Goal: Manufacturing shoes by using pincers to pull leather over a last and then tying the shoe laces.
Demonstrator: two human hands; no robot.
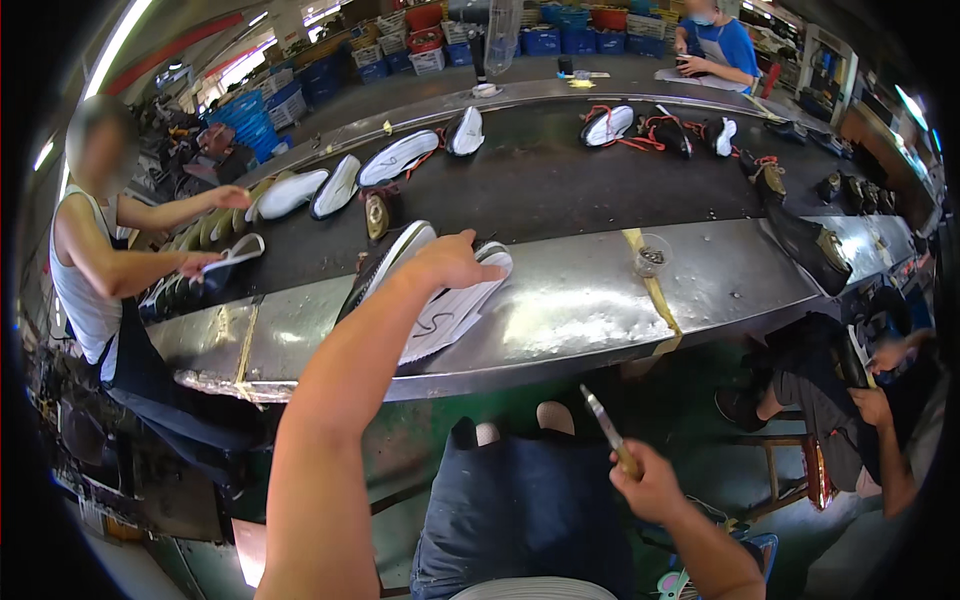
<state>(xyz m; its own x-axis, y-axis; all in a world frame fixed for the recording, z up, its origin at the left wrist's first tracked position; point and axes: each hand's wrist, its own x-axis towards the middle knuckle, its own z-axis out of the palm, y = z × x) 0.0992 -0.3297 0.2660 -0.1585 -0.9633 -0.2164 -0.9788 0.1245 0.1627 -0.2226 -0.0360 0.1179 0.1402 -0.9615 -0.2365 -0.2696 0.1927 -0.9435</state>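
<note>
My left hand (pixel 455 262) reaches over two upturned shoes at the near metal edge of the bench. Its thumb and index finger are spread apart over the toe end of the right-hand shoe (pixel 458 318), whose white sole has a dark squiggle. I cannot tell whether the fingers press on it. The other white-soled shoe (pixel 400 250) lies just to the left, partly behind my hand and forearm. Over my lap, away from the bench, my right hand (pixel 650 485) is closed round the tan handle of a knife (pixel 607 420), its narrow blade pointing up and left.
More shoes (pixel 398 158) line the dark belt (pixel 520 180), some with red laces. A clear cup (pixel 652 256) of small bits stands by yellow tape. At left a person (pixel 100 230) holds a shoe part; others sit at right (pixel 870 400) and far back (pixel 730 50).
</note>
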